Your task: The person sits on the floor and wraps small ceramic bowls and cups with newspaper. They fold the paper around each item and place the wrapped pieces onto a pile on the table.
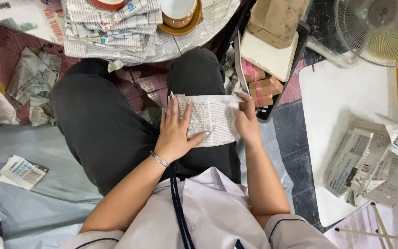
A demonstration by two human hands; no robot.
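A newspaper-wrapped bundle (212, 119) is being wrapped on the lap: the left hand (177, 133) is pressed flat on it, while its far edge is pinched by the right hand (246, 121). Tucking that edge seems called for.

Two hands show at centre frame: one left hand (177, 133) and one right hand (246, 123), both on one newspaper-wrapped parcel (212, 119). At the top edge stand two bowls, one white-and-brown bowl (179, 14) and one red-rimmed bowl (108, 4), on one stack of newspapers (111, 32). Upper right: one fan (383, 30). Right of centre: one tray (268, 113), one cardboard box (277, 20).
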